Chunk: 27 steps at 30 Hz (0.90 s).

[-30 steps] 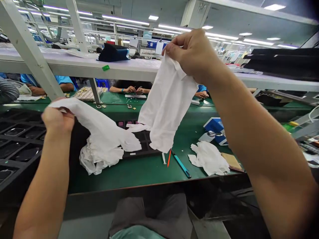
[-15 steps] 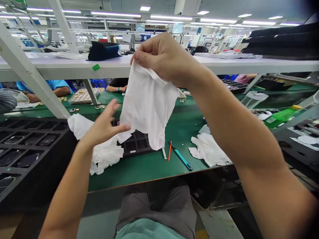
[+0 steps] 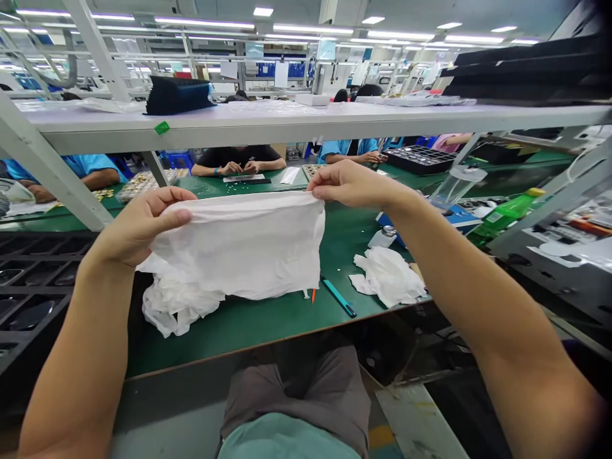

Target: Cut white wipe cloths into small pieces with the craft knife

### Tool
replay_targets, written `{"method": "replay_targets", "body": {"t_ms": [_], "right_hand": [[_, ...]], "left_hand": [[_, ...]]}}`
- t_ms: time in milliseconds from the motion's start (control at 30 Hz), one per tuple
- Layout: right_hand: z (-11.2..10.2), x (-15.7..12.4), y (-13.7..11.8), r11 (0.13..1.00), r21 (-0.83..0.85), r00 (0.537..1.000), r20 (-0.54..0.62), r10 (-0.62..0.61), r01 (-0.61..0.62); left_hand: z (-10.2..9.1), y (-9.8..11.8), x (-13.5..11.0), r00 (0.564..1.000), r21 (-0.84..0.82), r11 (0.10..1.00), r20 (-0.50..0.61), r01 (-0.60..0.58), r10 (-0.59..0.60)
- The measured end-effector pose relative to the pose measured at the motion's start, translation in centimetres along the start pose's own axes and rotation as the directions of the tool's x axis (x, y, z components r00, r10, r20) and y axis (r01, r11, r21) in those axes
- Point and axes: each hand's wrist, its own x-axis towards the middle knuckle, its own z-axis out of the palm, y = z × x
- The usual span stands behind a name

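Observation:
A white cloth (image 3: 248, 245) hangs spread out above the green bench (image 3: 287, 319). My left hand (image 3: 138, 226) pinches its upper left corner with closed fingers. My right hand (image 3: 351, 185) pinches the upper right corner. The cloth is stretched flat between them and hides the black tray behind it. Under the cloth's left side lies a crumpled pile of white cloths (image 3: 174, 303).
A second heap of white cloth (image 3: 387, 277) lies at the right, beside a teal pen (image 3: 338, 297) and an orange one (image 3: 313, 295). Black compartment trays (image 3: 33, 274) fill the left. A white shelf (image 3: 306, 121) runs overhead. A green bottle (image 3: 507, 213) stands right. People sit opposite.
My right hand came down from head height to chest height. My left hand, open half a second ago, took the cloth's other corner, and the cloth now hangs spread flat between both hands.

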Motion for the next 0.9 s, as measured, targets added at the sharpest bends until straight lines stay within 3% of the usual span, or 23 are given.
{"method": "replay_targets", "body": {"t_ms": [133,233,433,533,700,900], "right_hand": [[0.7,0.1,-0.1,0.999,0.012,0.997,-0.068,0.048,-0.047],[1.5,-0.2,-0.8,0.998,0.038,0.983,-0.174,0.054,-0.048],[3.3,-1.6,-2.5,0.983,-0.086,0.963,-0.206,-0.176,0.161],[2.9,-2.0,-2.4,0.989,-0.011,0.953,-0.267,-0.144,0.146],[2.0,-2.4,-1.5,0.987,0.152,0.936,-0.353,0.000,0.057],[1.3,-3.0,-1.2,0.968,0.248,0.898,-0.432,0.083,0.030]], "left_hand": [[0.6,1.3,0.5,0.978,0.010,0.990,-0.152,-0.140,0.140],[1.4,2.6,1.2,0.936,0.060,0.955,-0.193,-0.289,0.295],[2.3,4.7,2.5,0.746,0.292,0.785,-0.256,-0.546,0.614],[2.2,5.1,2.5,0.683,0.321,0.739,-0.285,-0.593,0.672],[2.4,5.0,1.9,0.667,0.426,0.738,-0.335,-0.523,0.665],[2.7,4.9,2.2,0.727,0.375,0.805,-0.362,-0.460,0.584]]}}
